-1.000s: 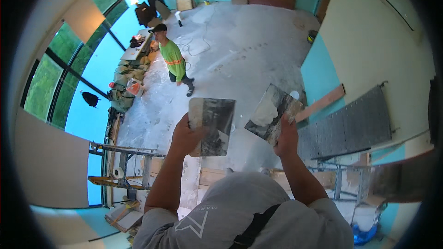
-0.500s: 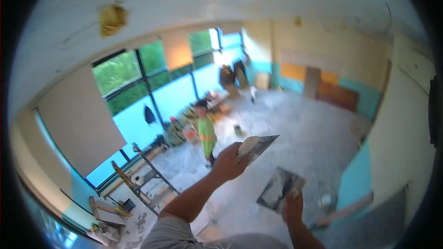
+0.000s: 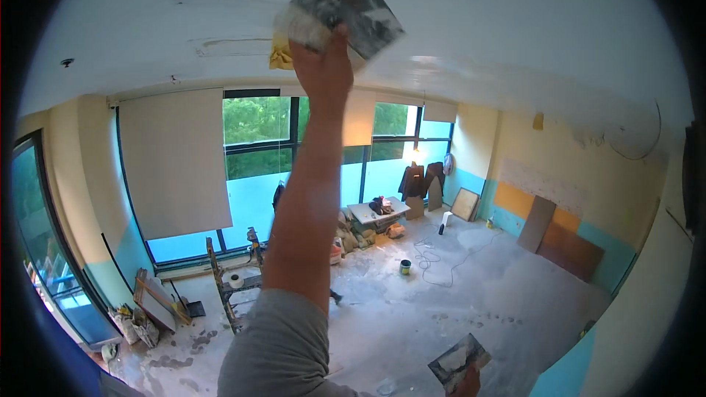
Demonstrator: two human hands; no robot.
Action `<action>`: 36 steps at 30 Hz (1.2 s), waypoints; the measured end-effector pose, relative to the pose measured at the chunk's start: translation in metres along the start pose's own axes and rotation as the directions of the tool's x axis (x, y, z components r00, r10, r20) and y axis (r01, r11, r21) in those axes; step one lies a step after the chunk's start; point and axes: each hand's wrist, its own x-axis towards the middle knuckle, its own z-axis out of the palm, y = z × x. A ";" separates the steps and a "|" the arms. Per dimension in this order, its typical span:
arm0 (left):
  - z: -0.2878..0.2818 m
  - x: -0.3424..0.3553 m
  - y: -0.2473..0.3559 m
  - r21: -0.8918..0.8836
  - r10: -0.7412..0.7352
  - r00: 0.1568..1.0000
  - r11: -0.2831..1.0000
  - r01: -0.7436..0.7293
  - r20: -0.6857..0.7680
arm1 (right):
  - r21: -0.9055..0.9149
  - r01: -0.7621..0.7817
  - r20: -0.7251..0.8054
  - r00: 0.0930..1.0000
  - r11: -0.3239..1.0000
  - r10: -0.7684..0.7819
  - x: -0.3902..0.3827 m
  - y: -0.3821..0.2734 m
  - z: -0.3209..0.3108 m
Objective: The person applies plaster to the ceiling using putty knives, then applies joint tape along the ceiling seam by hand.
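My left arm is stretched up toward the white ceiling [image 3: 485, 22]. The left hand [image 3: 323, 66] is closed on a plastering trowel [image 3: 353, 11] with a dark, square steel blade smeared with white. Its pale handle blurs under the fingers. Whether the blade touches the ceiling or is just beneath it, I cannot tell. Low in the view, my right hand [image 3: 468, 384], partly cut off by the lower edge, grips a second trowel [image 3: 457, 362]. White paste lies on that blade. Beside my left wrist, a yellow wrapping [image 3: 280, 55] on the ceiling is partly hidden.
A stepladder [image 3: 226, 290] with a white roll stands at left on the stained floor. A green bucket [image 3: 405, 267] and a loose cable [image 3: 434, 268] are on the floor ahead. Boards [image 3: 570, 250] lean against the right wall. A foot [image 3: 336, 297] shows beside my arm.
My left hand has risen from chest level to the ceiling with its trowel. The right hand sits lower in view. The view has swung, and a person in a bright vest is now mostly behind my arm.
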 end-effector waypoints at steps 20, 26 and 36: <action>0.116 0.149 0.179 0.304 -0.007 0.351 -0.481 -0.822 0.936 | 0.899 -0.432 0.429 0.846 -0.064 0.315 0.013 0.024 0.055; 0.072 0.121 0.199 0.536 0.345 0.417 -0.423 -0.731 0.841 | 0.840 -0.491 0.542 0.781 -0.230 0.309 0.019 -0.013 0.030; -0.022 0.126 0.038 0.326 0.027 0.999 0.945 -0.033 0.023 | 0.849 -0.433 0.527 0.731 -0.302 0.434 0.005 -0.018 -0.022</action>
